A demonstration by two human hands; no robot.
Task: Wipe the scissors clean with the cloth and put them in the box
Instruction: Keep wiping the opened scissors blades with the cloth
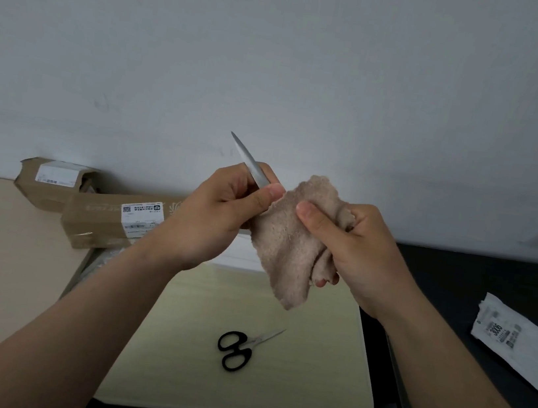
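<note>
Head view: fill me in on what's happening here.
A person is wiping a pair of scissors. The left hand holds them, closed blades pointing up and away, handles hidden in the hand. The right hand presses a beige cloth against the blades' base. A second, black-handled pair lies on the pale mat below, untouched. Two cardboard boxes sit at the back left; neither pair is in one yet.

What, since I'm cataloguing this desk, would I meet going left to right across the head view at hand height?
Cardboard boxes → left hand gripping the raised scissors → cloth → right hand → white labelled packet. The black-handled scissors lower down overlap, so left out.
</note>
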